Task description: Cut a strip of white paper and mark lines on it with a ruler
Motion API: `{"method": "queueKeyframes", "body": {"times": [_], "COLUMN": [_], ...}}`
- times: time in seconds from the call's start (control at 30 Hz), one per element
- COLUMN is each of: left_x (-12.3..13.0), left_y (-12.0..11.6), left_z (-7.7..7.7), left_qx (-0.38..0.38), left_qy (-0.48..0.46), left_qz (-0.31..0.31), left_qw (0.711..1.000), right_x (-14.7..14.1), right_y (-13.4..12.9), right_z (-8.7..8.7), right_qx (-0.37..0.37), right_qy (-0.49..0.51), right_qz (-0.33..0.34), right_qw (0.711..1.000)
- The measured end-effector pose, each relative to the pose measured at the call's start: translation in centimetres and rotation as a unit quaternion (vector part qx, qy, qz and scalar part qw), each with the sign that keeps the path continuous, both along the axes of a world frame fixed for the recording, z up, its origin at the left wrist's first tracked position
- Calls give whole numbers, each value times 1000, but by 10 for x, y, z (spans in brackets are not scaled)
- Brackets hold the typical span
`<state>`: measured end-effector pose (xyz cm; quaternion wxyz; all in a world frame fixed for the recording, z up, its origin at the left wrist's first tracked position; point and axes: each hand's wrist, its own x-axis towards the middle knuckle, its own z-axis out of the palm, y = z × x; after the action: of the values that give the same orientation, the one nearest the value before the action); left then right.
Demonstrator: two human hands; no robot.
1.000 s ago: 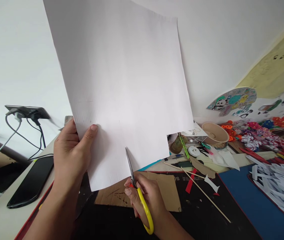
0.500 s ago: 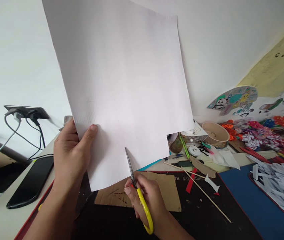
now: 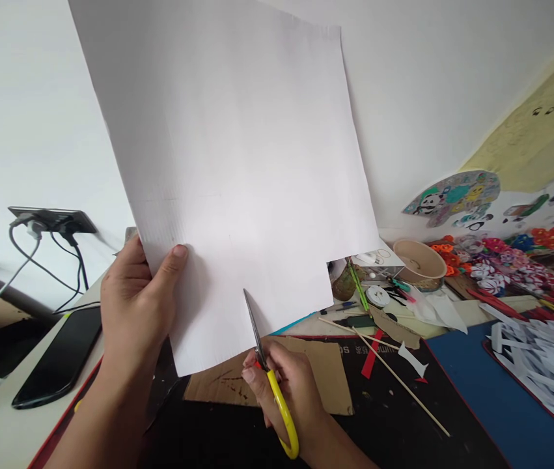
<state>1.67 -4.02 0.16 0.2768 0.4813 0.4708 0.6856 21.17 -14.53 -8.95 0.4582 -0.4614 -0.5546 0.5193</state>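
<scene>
A large white sheet of card [image 3: 257, 156] is held up in front of me, with faint pencil lines and a notch cut from its lower right corner. My left hand [image 3: 147, 286] grips its lower left edge, thumb on the near face and fingers behind. My right hand [image 3: 291, 384] is closed round yellow-handled scissors [image 3: 284, 410]. One blade shows in front of the card, pointing up from its bottom edge; the other blade is hidden, apparently behind the card. Below lies a piece of brown cardboard [image 3: 330, 378] on a black mat [image 3: 208, 436].
At left are a black phone [image 3: 56, 358] and a wall socket with plugs [image 3: 52, 220]. To the right lie thin wooden sticks [image 3: 403, 384], paper scraps, a beige bowl [image 3: 419, 259], colourful craft flowers [image 3: 501, 260] and a pile of white paper strips [image 3: 545, 365].
The card's upper part has tilted slightly left, and my left hand has shifted a little left with it. The scissors and my right hand have hardly moved.
</scene>
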Motion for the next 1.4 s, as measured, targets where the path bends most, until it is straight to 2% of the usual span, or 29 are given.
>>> {"method": "queueKeyframes", "body": {"times": [0.3, 0.53, 0.8, 1.03, 1.23, 1.4], "left_x": [-2, -7, -10, -8, -7, -6], "left_y": [-3, -5, -10, -13, -17, -19], "left_z": [4, 4, -2, 0, 0, 1], "left_qx": [-17, -42, -53, -49, -53, -47], "left_qy": [-19, -26, -36, -37, -34, -36], "left_qz": [7, 39, 42, 46, 45, 41], "left_qw": [1000, 998, 997, 997, 997, 997], "right_x": [4, 1, 2, 3, 2, 3], "right_y": [1, 5, 2, 1, 2, 0], "right_z": [-5, 3, -5, -9, -16, -13], "right_qx": [0, 15, -30, -27, 5, 25], "right_qy": [47, 55, 85, 61, 44, 17], "right_qz": [26, 39, 65, 68, 47, 37], "right_qw": [999, 998, 994, 995, 998, 999]}}
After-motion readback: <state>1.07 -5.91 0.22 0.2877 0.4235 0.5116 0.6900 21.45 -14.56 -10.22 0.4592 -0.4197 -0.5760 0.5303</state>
